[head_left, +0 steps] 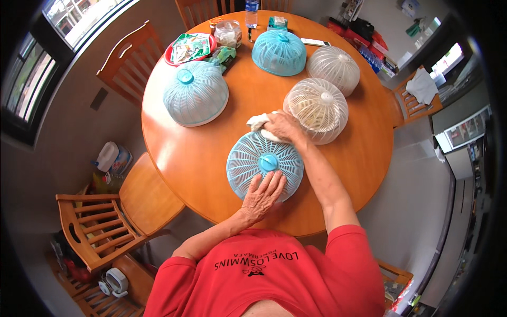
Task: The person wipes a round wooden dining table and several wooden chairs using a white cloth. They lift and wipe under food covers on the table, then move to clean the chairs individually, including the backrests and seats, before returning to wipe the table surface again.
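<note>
Blue mesh cover (268, 161) sat beneath the left hand (261, 197), fingers extended; the right hand (283, 127) gripped a white cloth (257, 122) at the cover's far rim, apparently wiping; continuing likely called for steady bracing.

T-shirt (311, 285), one: bright red, loose cut, soft folds over the front and shoulders, matt cloth; neckline (257, 301) rounded, edge in the same red

Sleeves, two, short, red to match: left sleeve (171, 274), wide at the hem; right sleeve (347, 244), likewise wide, hem on the upper arm

Chest print (256, 260): black, one row of large spaced capitals in a shallow curve, a row of smaller letters alongside; small motif (256, 273) in black, partly solid, partly thin outline, on the neckline side of the large row

Forearms (323, 177), two: bare

Left hand (264, 195) and right hand (283, 127): bare
</note>
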Available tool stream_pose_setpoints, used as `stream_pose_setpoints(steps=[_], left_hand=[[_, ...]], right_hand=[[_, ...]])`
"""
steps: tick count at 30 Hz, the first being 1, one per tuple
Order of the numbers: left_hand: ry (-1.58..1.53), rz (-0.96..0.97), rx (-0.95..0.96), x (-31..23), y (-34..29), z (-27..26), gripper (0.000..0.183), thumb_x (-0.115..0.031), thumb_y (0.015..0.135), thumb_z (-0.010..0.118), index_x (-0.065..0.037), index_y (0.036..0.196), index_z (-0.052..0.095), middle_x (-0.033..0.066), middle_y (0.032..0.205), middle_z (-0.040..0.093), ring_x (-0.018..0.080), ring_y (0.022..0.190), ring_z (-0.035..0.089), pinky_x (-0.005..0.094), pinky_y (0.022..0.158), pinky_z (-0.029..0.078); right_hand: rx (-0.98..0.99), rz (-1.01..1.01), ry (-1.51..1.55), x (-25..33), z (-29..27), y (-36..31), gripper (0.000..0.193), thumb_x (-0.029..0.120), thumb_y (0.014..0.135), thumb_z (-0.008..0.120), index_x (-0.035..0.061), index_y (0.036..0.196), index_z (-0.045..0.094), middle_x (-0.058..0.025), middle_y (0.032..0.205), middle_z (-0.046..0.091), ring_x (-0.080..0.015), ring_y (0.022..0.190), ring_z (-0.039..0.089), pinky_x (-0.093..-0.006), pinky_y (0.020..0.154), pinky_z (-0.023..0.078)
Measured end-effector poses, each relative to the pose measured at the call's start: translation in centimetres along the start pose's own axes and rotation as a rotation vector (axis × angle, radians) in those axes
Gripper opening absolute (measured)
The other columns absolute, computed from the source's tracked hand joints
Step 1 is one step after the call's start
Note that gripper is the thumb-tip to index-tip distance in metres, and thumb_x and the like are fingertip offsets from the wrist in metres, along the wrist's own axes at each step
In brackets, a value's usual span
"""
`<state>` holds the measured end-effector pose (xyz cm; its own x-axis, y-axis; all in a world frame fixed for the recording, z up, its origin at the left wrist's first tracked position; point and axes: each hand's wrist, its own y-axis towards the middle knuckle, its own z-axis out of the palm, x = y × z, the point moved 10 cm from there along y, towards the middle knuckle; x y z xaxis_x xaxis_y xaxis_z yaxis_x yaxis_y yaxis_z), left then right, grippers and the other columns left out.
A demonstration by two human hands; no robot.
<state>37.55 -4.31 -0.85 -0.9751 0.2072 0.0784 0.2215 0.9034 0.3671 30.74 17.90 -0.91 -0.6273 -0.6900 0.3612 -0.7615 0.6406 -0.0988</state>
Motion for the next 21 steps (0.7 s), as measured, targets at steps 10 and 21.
stream_pose_setpoints(steps=[10,21], left_hand=[[-0.13,-0.068,-0.011,0.5,0.1,0.3,0.091,-0.043,0.063,0.078,-0.012,0.139,0.04,0.0058,0.145,0.036,0.0233,0.133,0.032,0.0468,0.107,0.022],[-0.893,-0.27,-0.35,4.2,-1.0,-2.3,0.069,-0.025,0.068,0.069,-0.008,0.128,0.04,0.0238,0.141,0.024,0.0422,0.129,0.028,0.052,0.106,0.025]], right_hand=[[-0.537,0.127,0.535,-6.8,0.6,-11.3,0.04,0.029,0.082,0.059,0.004,0.114,0.062,-0.0217,0.104,0.058,-0.0364,0.1,0.055,-0.042,0.089,0.044],[-0.711,-0.108,0.216,4.7,2.2,-24.7,0.044,0.004,0.066,0.07,0.0138,0.109,0.067,-0.0178,0.127,0.044,-0.0384,0.117,0.042,-0.0477,0.097,0.04]])
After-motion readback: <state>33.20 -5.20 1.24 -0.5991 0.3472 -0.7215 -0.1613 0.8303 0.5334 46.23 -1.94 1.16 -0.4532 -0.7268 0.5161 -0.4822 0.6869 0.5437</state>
